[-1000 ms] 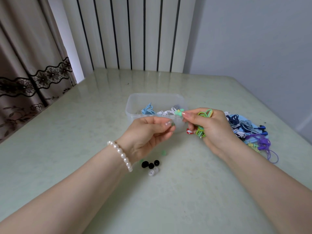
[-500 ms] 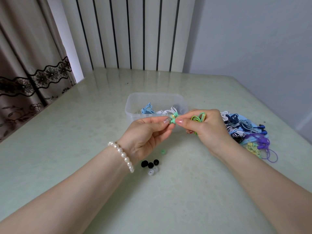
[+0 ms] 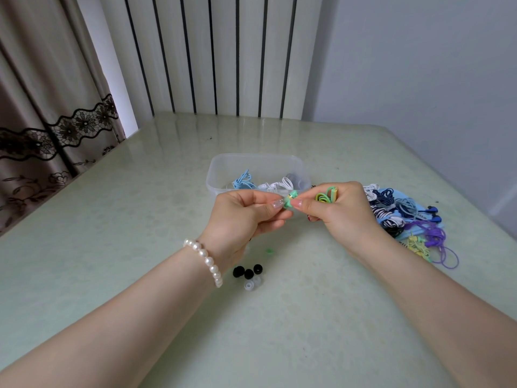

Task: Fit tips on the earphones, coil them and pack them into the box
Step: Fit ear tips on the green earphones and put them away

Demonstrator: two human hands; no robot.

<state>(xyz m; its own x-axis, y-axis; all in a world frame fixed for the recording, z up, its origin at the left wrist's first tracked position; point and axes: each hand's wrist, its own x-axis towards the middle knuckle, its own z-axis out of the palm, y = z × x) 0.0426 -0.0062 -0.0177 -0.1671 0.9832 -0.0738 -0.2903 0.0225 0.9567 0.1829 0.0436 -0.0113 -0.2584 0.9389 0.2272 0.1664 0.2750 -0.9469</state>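
Observation:
My right hand (image 3: 340, 217) holds a coiled green and yellow earphone (image 3: 327, 196), its cable bundle poking up between the fingers and its green earbud (image 3: 291, 199) pinched at the fingertips. My left hand (image 3: 246, 217) meets it from the left, thumb and forefinger closed on the earbud's end, where a small tip seems to sit; I cannot tell it apart from the bud. Just behind the hands stands a clear plastic box (image 3: 223, 169) holding light blue and white coiled earphones (image 3: 244, 182).
Loose ear tips lie on the table in front of my left wrist: three black (image 3: 248, 272), clear ones (image 3: 253, 284) and one green (image 3: 269, 251). A pile of tangled earphones (image 3: 402, 217) in dark blue, white, purple and yellow lies to the right. Wall and curtain lie beyond the table.
My hands have come together: the right moved left and lowered, bringing the earbud to my left fingertips. My left fingers now pinch the bud's end.

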